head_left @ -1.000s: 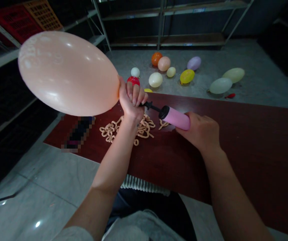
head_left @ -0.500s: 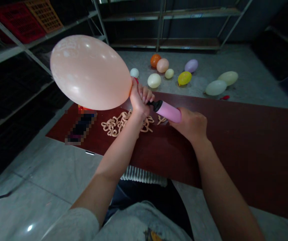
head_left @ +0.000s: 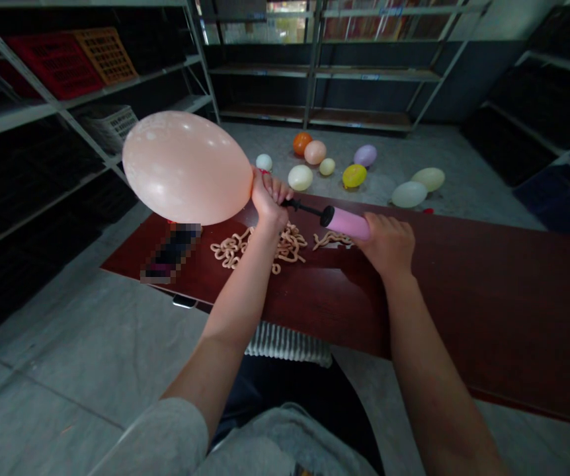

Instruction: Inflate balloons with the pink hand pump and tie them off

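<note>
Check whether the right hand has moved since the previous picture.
Yes. Against the smaller group of tan strands on the table, the right hand has shifted to the right, uncovering more of them.

"What finish do we record on the large pink balloon [head_left: 186, 166]?"
"We note smooth, glossy rubber with bright highlights."
"And the pump [head_left: 347, 223]?"
"We log smooth plastic: a satin pink barrel and a black rod [head_left: 309, 209]."
"The bench [head_left: 325, 291]?"
"We find polished, wood-look, faintly reflective."
"Surroundings?"
"We see ribbed, matt cloth [head_left: 289, 344], metal shelf frames [head_left: 311, 73] and plastic crates [head_left: 59, 63]."
</note>
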Demonstrator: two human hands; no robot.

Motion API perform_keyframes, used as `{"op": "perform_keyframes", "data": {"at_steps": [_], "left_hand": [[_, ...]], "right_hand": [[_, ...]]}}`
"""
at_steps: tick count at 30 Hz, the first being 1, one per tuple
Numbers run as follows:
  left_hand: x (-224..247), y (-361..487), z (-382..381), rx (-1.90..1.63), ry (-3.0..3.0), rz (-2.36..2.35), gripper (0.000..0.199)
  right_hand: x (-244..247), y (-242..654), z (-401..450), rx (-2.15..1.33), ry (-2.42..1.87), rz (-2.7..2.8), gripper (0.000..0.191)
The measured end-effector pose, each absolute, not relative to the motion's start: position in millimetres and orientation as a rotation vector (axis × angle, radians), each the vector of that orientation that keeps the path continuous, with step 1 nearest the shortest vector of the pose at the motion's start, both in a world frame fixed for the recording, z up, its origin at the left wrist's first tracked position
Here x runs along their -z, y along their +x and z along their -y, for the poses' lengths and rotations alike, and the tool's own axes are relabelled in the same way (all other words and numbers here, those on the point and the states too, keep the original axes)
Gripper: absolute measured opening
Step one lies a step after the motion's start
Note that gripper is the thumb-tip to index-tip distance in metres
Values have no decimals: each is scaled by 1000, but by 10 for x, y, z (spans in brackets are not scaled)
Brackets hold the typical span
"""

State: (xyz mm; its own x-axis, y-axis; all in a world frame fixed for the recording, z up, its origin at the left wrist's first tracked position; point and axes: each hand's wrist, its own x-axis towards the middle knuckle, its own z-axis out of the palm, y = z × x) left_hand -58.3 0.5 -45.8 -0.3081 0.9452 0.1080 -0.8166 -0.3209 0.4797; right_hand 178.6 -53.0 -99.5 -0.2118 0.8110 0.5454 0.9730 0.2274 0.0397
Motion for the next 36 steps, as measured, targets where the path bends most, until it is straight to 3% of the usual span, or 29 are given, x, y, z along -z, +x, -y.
{"op": "perform_keyframes", "data": {"at_steps": [19,36], "left_hand": [[226,-549,182,-1885,567,-494,62],[365,-258,175,-1774,487,-549,65]], "right_hand": [[949,1704,606,334,-1767,2115,34],[921,1496,652,292,-1710,2155,31]]}}
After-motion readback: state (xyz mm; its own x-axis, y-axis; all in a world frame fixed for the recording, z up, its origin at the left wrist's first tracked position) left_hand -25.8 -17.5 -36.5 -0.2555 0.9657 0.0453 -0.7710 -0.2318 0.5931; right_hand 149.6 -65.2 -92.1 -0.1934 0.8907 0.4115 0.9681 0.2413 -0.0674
